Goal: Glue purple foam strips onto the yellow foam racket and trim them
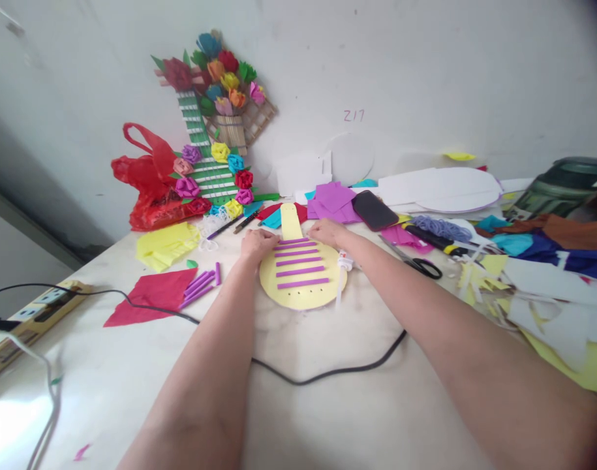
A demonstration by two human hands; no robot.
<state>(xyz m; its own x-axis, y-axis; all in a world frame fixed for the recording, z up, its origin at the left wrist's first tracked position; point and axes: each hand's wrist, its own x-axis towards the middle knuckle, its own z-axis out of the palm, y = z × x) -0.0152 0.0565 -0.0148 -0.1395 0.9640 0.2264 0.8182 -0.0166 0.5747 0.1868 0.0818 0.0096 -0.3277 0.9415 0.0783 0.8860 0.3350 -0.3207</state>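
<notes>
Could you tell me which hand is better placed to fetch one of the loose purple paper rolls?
Probably the left hand: it is nearer the purple rolls, while the right hand is at the other side of the yellow, guitar-shaped card.

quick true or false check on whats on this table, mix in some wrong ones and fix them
1. The purple strips lie crosswise to the neck of the yellow cutout. True.
2. The scissors lie left of the yellow cutout. False: they lie to its right.
3. Loose purple rolls lie at the edge of the red paper. True.
4. The black cable runs across the yellow cutout. False: it passes on the near side of it.
5. The left hand is at the yellow cutout. True.
</notes>
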